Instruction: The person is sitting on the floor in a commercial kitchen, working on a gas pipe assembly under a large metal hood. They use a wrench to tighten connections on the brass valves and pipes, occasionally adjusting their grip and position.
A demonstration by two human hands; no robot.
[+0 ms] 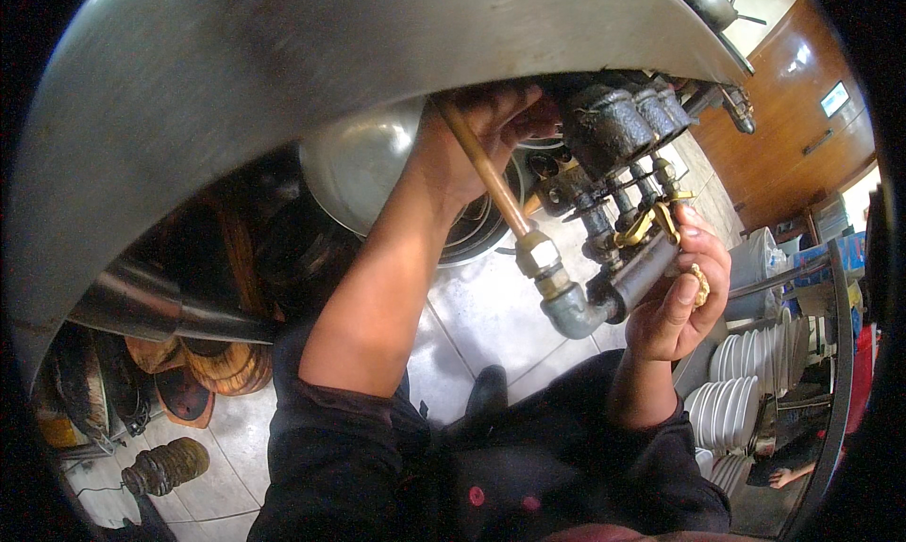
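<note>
While your right hand point(681, 301) was raised beside the dark pipe point(645, 273), its thumb and fingers pinched a small crumpled gold-coloured piece point(699, 285). That piece sat by your thumb tip, on the side away from the pipe. Your upper fingers were just beside the brass levers point(639, 230); whether they touched them, you could not tell from this angle. Farther up, your left hand point(498, 127) reached beneath the steel panel point(377, 32), behind the slanting copper pipe point(486, 174) and near the blackened cylinders point(609, 131). Its fingers were bent and partly hidden, so their grip could not be told. Beyond your arms lay a metal bowl point(363, 160) and the tiled floor point(453, 306); stacked white plates point(722, 414) stood to your right, with a brown wooden door point(788, 89) farther off.
</note>
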